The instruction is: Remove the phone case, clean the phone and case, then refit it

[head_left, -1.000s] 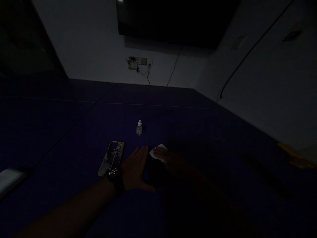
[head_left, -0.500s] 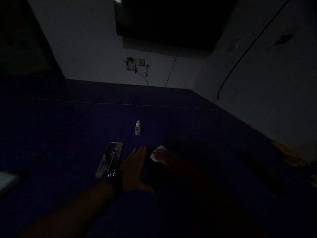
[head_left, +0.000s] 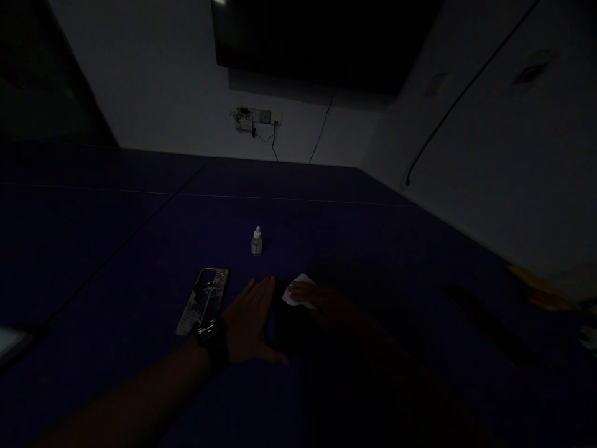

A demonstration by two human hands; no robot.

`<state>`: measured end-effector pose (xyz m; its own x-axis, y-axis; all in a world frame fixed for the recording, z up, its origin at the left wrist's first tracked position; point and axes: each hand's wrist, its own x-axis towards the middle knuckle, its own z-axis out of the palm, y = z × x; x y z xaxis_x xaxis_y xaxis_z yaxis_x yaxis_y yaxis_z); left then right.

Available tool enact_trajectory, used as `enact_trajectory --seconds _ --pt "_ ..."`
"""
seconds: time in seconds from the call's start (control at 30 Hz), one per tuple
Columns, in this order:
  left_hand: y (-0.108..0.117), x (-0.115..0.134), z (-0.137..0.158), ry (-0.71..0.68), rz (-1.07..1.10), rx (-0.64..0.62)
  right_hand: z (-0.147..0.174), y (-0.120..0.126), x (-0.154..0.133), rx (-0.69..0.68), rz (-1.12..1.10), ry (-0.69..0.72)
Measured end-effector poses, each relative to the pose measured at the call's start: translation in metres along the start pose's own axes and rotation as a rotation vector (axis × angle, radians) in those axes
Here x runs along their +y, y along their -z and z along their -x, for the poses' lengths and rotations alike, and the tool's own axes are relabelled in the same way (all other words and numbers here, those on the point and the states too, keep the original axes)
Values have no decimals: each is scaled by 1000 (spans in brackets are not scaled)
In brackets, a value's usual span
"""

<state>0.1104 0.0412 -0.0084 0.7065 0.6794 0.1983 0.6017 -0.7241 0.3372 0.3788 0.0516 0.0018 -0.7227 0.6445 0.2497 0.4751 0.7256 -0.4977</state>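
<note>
The scene is very dark. My left hand (head_left: 249, 320) lies flat on the dark blue table (head_left: 140, 249), fingers together, beside a black flat object (head_left: 289, 326) that is hard to make out. A dark watch sits on that wrist. My right hand (head_left: 321, 302) presses a small white cloth (head_left: 295, 292) onto the far end of the black object. A patterned phone case (head_left: 203, 300) lies just left of my left hand. A small dropper bottle (head_left: 256, 242) stands upright behind both hands.
A dark screen (head_left: 321, 37) hangs on the white wall above a power socket (head_left: 256, 117) with cables. A pale object (head_left: 12, 339) lies at the table's left edge. Something yellowish (head_left: 536, 286) rests at the far right by the wall.
The view has drifted slightly, shifting everything a little left. My right hand with the cloth has barely moved on the black object. My left hand stays flat.
</note>
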Motion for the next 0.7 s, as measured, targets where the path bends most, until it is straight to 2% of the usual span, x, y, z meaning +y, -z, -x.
enact_trajectory --seconds 0.17,0.33,0.47,0.57,0.7 --pt "1 1 0 1 1 -4 -14 -7 -2 -56 90 -130" --pt "2 2 1 0 3 6 -10 -5 -1 -70 28 27" --pt "4 2 0 6 8 -14 -5 -4 1 3 50 -60" --pt "6 3 0 13 2 -33 -14 -9 -2 -30 102 -118" --pt "7 5 0 10 2 -35 -13 -9 -1 -68 44 3"
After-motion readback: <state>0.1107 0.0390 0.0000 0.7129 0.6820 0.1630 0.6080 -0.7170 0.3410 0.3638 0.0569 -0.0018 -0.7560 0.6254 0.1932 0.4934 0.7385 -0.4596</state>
